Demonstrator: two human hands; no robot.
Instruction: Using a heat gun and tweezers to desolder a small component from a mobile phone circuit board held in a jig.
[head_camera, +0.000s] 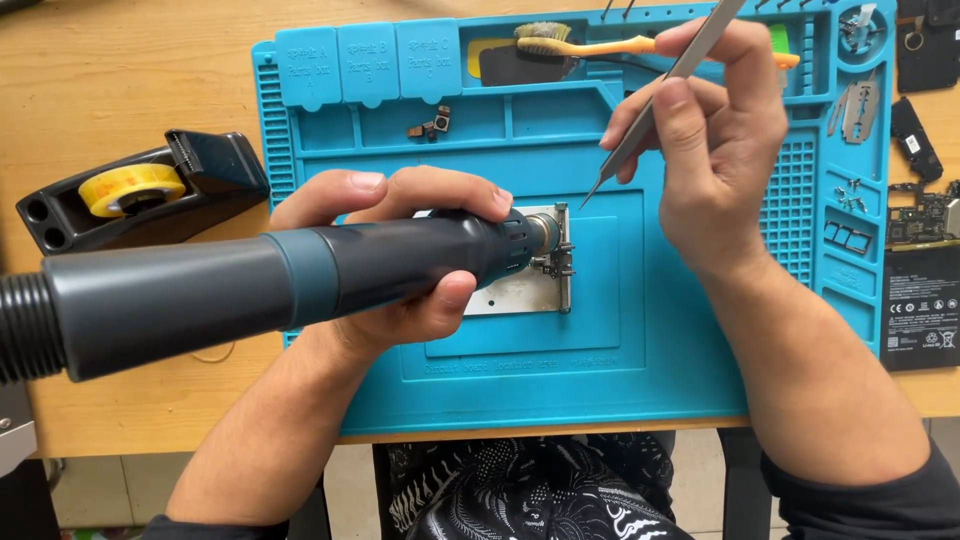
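Your left hand (400, 255) is wrapped tight around the dark hot air tool (270, 285), with its tip over the metal holder (535, 285) on the blue mat (680, 340). Your right hand (710, 160) pinches silver tweezers (660, 100) just above it.

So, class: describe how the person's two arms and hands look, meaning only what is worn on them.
Both hands, the left hand and the right hand, are bare: no gloves, rings or watch show. The forearms are uncovered too. Dark sleeves pushed up near the elbows appear at the bottom edge of the picture. No markings are visible.
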